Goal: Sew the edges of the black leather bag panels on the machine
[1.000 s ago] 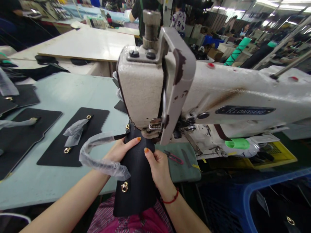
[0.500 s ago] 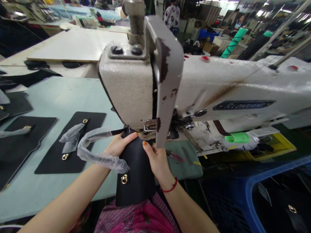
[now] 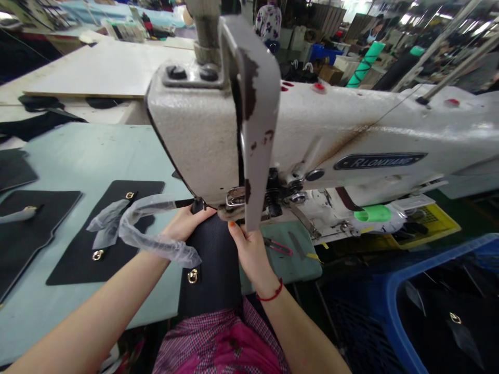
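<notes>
"RLONGYANG" on the dark nameplate (image 3: 380, 161) of the sewing machine (image 3: 343, 130)

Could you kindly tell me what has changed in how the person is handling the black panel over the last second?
The left hand and right hand have pushed the black leather panel forward, further under the sewing machine head; neither let go. The plastic-wrapped strap still lies across the left wrist, and the panels on the table stayed put.

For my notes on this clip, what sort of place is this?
Probably a bag or leather-goods factory: a heavy sewing machine, black panels with gold clasps laid out on a table, and more workstations beyond.
</notes>
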`<state>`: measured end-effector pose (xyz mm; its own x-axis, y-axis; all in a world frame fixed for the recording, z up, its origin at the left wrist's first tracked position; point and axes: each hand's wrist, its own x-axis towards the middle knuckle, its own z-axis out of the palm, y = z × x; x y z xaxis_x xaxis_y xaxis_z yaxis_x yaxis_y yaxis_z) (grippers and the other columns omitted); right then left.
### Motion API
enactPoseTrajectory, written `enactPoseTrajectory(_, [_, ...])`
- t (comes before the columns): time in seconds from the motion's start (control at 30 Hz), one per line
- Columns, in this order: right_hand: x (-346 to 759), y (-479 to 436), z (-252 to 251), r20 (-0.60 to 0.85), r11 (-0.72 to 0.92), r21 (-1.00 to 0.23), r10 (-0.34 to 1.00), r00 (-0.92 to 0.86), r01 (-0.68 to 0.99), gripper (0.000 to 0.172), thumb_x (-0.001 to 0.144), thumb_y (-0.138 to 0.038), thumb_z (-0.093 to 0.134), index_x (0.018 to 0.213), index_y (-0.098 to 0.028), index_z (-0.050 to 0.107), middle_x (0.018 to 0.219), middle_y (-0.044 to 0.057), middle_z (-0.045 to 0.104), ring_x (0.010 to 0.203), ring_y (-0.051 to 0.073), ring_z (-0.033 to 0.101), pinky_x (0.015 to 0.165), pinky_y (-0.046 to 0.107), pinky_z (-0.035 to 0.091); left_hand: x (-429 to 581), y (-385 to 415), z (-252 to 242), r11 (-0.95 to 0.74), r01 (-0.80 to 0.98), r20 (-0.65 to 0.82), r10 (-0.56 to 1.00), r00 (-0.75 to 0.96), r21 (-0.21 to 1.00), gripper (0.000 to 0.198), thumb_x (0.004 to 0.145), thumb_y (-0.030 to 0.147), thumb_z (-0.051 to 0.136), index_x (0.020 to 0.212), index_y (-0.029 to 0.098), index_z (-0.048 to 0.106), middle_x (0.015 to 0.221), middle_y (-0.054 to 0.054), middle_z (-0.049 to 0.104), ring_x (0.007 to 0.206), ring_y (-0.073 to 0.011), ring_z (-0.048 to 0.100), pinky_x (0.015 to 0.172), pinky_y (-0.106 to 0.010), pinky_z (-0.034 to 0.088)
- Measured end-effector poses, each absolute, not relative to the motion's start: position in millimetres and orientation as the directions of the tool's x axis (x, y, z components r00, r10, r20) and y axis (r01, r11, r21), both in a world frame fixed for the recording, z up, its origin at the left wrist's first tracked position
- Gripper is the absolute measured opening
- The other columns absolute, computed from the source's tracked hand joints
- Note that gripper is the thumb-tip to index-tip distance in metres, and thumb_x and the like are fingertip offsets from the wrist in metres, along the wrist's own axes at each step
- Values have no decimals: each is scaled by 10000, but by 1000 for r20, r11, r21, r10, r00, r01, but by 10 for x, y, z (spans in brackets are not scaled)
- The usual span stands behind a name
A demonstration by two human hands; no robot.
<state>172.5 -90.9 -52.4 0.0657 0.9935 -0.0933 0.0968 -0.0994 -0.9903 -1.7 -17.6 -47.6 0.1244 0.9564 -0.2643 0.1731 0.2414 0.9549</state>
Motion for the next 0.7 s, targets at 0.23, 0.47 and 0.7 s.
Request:
enactPoseTrajectory(0.23, [1883, -882, -522, -111, -117, -979, 993, 44, 166, 490, 906, -490, 491, 536, -169, 480, 491, -8, 496, 476, 101, 493, 475, 201, 335, -84, -267, -463, 446, 46, -436, 838, 328, 894, 746, 588, 468, 838, 1249, 233, 583, 1240, -82, 671, 1156, -315, 617, 916, -366, 553])
enactPoseTrajectory(0.47, [1844, -854, -541, -161, -164, -984, 986, 43, 77, 439, 893, -450, 497, 556, -168, 507, 481, -10, 511, 448, 107, 512, 460, 200, 368, 15, -299, -439, 626, -59, -571, 742, 351, 777, 453, 657, 385, 807, 1049, 205, 668, 926, -55, 764, 781, -259, 723, 748, -355, 594])
enactPoseTrajectory(0.7, [1816, -858, -538, -216, -216, -974, 976, -11, -68, 398, 870, -455, 515, 600, -163, 526, 488, -4, 552, 414, 118, 558, 420, 192, 394, -12, -160, -300, 493, 24, -463, 798, 386, 869, 430, 613, 355, 805, 965, 129, 704, 931, -74, 765, 803, -266, 706, 806, -389, 574])
